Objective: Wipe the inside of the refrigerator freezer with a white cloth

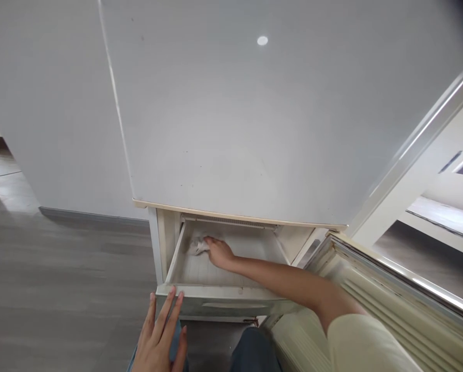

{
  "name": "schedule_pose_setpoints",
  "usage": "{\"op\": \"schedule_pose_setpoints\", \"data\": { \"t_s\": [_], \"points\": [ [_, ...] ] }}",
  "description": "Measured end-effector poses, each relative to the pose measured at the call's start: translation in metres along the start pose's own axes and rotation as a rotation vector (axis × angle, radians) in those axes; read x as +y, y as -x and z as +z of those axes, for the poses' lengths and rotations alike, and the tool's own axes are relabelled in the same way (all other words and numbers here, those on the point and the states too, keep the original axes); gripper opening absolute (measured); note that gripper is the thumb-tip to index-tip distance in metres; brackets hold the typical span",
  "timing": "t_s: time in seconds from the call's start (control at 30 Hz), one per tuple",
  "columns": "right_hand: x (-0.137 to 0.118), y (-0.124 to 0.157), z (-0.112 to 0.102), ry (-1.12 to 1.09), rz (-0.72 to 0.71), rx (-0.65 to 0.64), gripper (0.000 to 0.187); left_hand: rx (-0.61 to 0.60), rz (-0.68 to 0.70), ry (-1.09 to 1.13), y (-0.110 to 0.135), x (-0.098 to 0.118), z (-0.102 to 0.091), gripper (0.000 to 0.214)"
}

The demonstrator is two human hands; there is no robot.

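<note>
We stand before a tall white metal refrigerator (235, 129) whose ribbed cream lower door (390, 294) hangs open at the right. Below, a pale plastic drawer (216, 292) is pulled out. Our left hand (159, 336) is spread flat and holds nothing, its fingertips touching the drawer's front rim. Our right hand (219, 253) is inside the drawer, its fingers closed on a small crumpled white cloth (196, 245) near the back left corner.

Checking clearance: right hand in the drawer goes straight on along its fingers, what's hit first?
The right hand grips the crumpled cloth, which leads; past it, probably the left wall of the drawer, depth unclear.
</note>
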State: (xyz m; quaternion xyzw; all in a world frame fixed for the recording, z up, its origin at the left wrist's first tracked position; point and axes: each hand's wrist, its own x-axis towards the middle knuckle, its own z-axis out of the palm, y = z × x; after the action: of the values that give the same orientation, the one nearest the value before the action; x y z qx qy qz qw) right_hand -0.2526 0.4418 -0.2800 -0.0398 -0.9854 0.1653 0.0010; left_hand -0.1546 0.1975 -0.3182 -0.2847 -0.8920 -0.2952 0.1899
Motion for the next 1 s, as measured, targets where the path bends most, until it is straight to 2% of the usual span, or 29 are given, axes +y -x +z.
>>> {"op": "schedule_pose_setpoints", "data": {
  "t_s": [0.1, 0.17, 0.37, 0.5, 0.67, 0.87, 0.93, 1.0],
  "points": [
    [-0.007, -0.032, 0.030, 0.006, -0.005, -0.073, 0.069, 0.061, 0.018, -0.010, 0.001, 0.001, 0.006, 0.067],
    [-0.008, -0.050, 0.039, 0.002, -0.026, -0.092, 0.074, 0.085, 0.029, -0.023, 0.001, 0.001, 0.008, 0.070],
    [0.001, -0.096, 0.026, -0.012, 0.007, -0.024, 0.069, 0.102, 0.039, -0.034, 0.000, 0.000, 0.011, 0.070],
    [0.009, -0.109, 0.018, -0.029, -0.005, -0.049, 0.074, 0.113, 0.044, -0.058, -0.001, -0.001, 0.011, 0.068],
    [0.042, -0.092, 0.012, -0.027, 0.072, -0.045, 0.067, 0.105, 0.044, -0.064, -0.002, 0.000, 0.008, 0.067],
    [0.120, -0.039, -0.015, 0.020, 0.348, 0.042, 0.060, 0.073, 0.003, -0.029, 0.000, 0.001, 0.006, 0.064],
    [0.138, -0.024, -0.022, 0.041, 0.436, 0.060, 0.060, 0.082, 0.009, -0.022, 0.001, 0.000, 0.007, 0.065],
    [0.146, -0.017, -0.023, 0.062, 0.500, 0.067, 0.060, 0.078, 0.003, -0.021, 0.001, 0.000, 0.009, 0.065]
  ]
}}
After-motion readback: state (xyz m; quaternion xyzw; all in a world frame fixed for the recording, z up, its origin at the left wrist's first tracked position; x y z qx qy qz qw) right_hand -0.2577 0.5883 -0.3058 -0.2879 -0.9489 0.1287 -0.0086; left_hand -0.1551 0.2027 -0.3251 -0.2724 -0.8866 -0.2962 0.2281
